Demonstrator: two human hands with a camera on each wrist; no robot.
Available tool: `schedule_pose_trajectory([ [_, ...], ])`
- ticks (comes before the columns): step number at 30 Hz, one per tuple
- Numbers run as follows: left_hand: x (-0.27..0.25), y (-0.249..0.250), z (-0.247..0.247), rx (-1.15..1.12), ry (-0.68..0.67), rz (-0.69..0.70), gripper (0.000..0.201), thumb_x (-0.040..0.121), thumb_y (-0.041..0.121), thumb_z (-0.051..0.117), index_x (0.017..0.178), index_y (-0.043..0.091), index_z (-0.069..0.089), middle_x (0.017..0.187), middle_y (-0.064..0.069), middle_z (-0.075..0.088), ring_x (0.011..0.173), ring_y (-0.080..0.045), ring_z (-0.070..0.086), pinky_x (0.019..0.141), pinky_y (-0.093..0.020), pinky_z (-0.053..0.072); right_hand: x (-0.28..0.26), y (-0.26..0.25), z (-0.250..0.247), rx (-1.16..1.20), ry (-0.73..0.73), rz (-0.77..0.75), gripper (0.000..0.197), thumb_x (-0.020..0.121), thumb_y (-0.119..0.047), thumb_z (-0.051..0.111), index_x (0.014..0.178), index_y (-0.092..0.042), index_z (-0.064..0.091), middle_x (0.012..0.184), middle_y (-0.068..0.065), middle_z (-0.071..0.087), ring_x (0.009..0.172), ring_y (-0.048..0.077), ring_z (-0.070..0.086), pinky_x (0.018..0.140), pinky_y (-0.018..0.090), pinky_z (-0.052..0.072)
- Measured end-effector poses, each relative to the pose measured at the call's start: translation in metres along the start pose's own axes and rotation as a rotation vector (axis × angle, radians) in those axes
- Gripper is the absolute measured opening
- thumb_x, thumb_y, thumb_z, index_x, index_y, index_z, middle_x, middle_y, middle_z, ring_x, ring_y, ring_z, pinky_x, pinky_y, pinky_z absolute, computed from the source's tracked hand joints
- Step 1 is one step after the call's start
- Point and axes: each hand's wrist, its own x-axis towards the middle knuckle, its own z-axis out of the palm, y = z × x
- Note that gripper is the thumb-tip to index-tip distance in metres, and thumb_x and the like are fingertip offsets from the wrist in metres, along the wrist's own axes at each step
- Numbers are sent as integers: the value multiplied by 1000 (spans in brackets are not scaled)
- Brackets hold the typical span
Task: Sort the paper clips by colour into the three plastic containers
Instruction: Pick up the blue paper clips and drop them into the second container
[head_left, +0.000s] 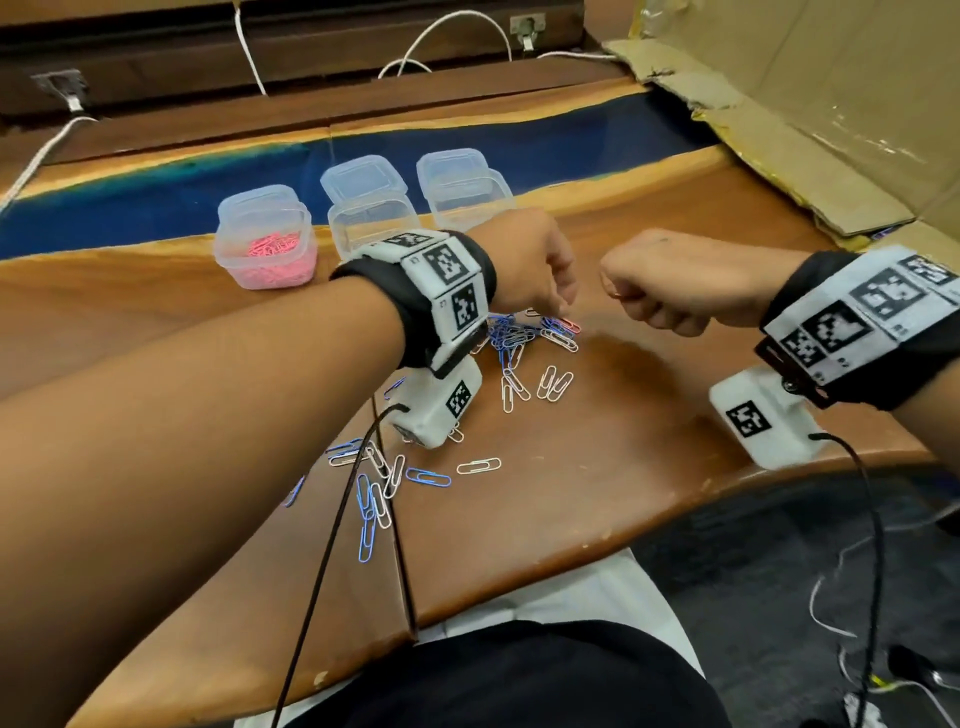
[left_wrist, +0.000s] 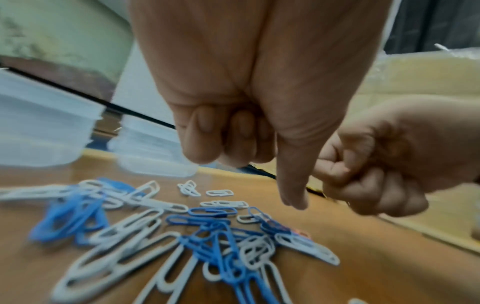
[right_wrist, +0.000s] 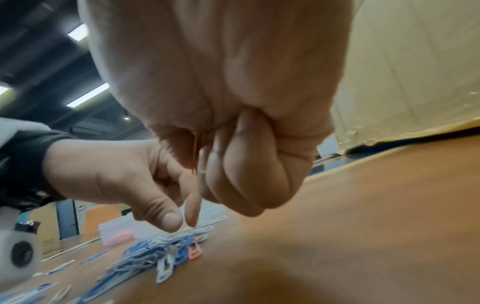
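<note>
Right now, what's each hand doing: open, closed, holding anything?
Left hand: thumb and forefinger reach down at the clip pile; other fingers curled; no clip visibly held.
Right hand: closed fist; something thin shows between its fingers, probably clips.

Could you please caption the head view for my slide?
Left hand reaches into mixed blue and white paper clips; pink clips fill one clear plastic container.

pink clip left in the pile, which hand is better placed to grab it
Left, probably. The left hand hangs over the pile with thumb and forefinger pointing down beside the pink paper clip. The right hand is fisted off to the side, apparently already holding clips.
</note>
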Motion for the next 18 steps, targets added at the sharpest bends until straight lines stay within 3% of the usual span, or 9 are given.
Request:
schedule_pose_trajectory([
  [6,27,16,12,200,-128,51,10,78,30,76,83,22,73,59,11,55,57,-5,49,55,-22,39,4,26,-6,49,31,15,31,89,-18,40,58,-20,35,51,3,31,42,14,21,45,20,16],
  [11,33,23,9,318,-227,115,6,81,25,72,82,20,69,64,10,54,59,-5,48,50,-19,32,6,27,-7,175,-19,15,19,92,-13,40,75,-21,39,56,1,35,42,11,22,43,16,15],
  [15,32,28,16,414,-244,154,14,89,20,58,96,12,68,86,1,59,80,-19,53,66,-23,35,7,28,-11,221,-27,10,15,92,-11,40,81,-21,38,60,2,35,44,11,21,41,16,14],
  [18,25,26,23,506,-243,140,17,91,18,49,101,10,61,89,-4,58,78,-23,50,67,-27,37,8,32,-12,215,-22,14,14,93,-14,43,81,-21,40,60,1,38,43,10,24,39,16,16],
])
